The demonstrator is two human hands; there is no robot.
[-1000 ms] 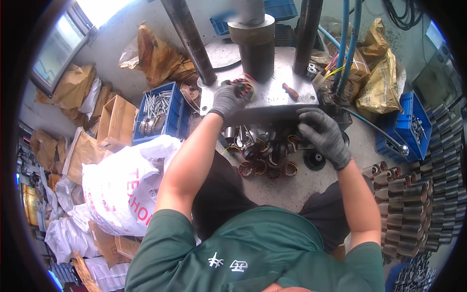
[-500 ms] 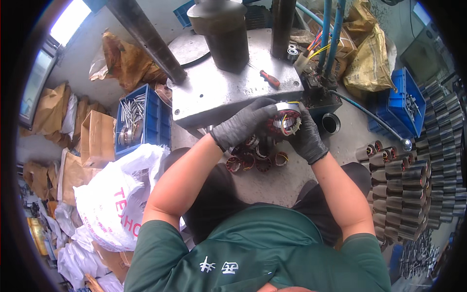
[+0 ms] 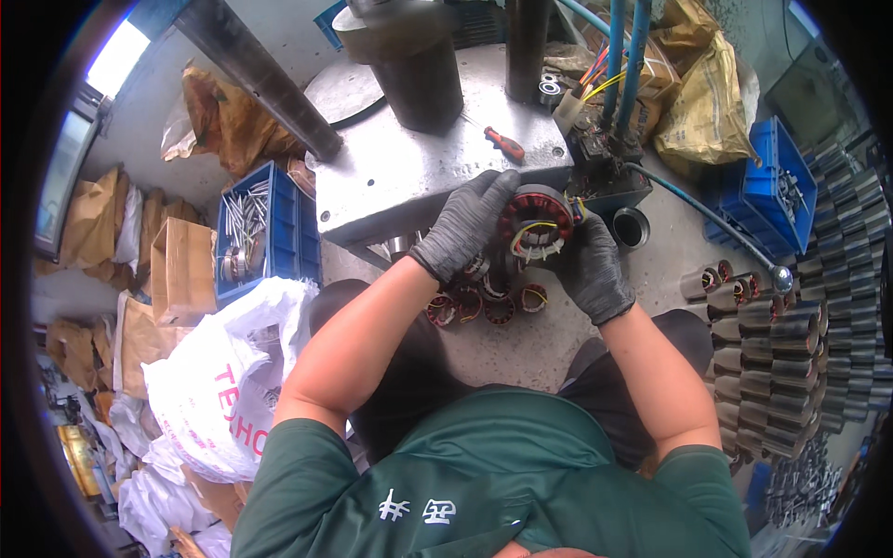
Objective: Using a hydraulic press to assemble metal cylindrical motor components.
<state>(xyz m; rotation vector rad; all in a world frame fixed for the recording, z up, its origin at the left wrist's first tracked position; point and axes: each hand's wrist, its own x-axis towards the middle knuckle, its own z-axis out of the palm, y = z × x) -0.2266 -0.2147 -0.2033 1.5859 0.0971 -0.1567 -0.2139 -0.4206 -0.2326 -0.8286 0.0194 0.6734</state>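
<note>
Both gloved hands now grip one stator, lifted clear of the press plate.

Left hand [image 3: 462, 226] and right hand [image 3: 593, 270] have closed together on the stator [image 3: 537, 221] – a second ago they were apart; it looks picked for inspection; four more stators [image 3: 484, 302] lie just below the hands; one screwdriver [image 3: 504, 144] above.

Gloved left hand [image 3: 462, 226] and right hand [image 3: 592, 270], apparently curled, close together.

Looked steeply down from head height, close above the gloved left hand [image 3: 462, 226] and right hand [image 3: 592, 270] gripping a wound stator [image 3: 535, 220], press plate [image 3: 391, 177] just beyond.
</note>
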